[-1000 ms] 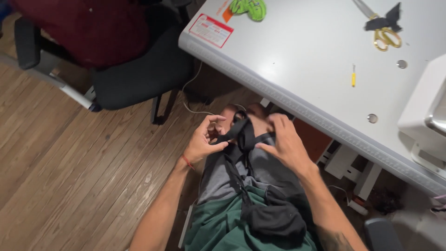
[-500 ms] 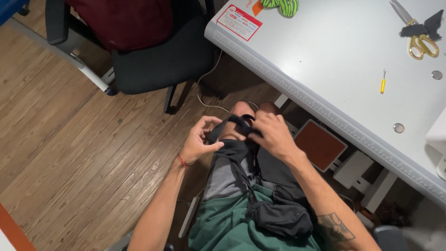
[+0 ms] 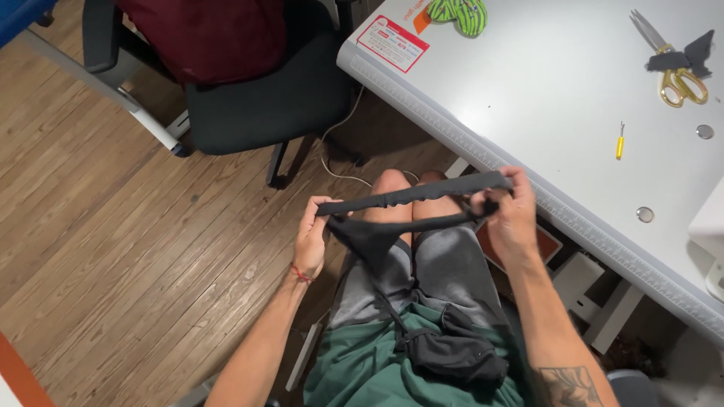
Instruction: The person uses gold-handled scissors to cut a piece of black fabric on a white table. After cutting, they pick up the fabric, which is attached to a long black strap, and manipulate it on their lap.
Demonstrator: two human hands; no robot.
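Your left hand (image 3: 311,240) and right hand (image 3: 507,215) each pinch an end of the soft black garment (image 3: 400,207), stretched taut; your fingertips hide its ends.

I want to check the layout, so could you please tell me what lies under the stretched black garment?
Under the black garment show bare knees and grey shorts; the thighs beneath it are partly covered.

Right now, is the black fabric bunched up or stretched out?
Stretched out: the black fabric runs taut between the left hand and right hand, over the knees.
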